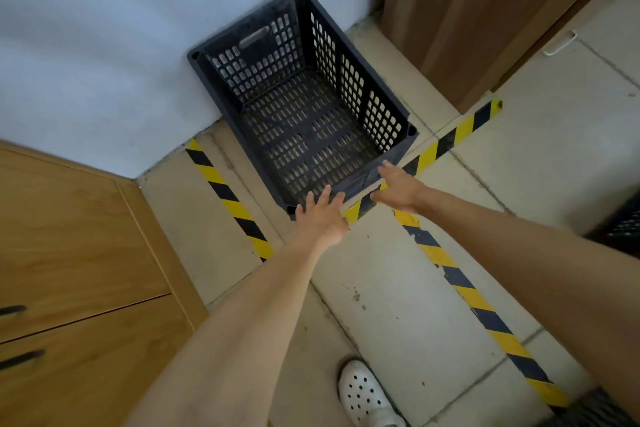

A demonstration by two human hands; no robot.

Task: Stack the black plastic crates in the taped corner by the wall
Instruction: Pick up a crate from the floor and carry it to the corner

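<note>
Fingers (320, 198) of both hands are being held spread, touching the near rim of the black perforated plastic crate (301, 107) against the white wall (104, 45).

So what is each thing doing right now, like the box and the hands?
Black slotted plastic crate: upright, empty, on the floor against the white wall.
Left hand: open, fingers straight at the crate's near rim.
Right hand: open, fingers at the near rim.
Yellow-and-black striped floor tape: stuck flat, scuffed in places.
White holed clog: flat on the floor.
</note>
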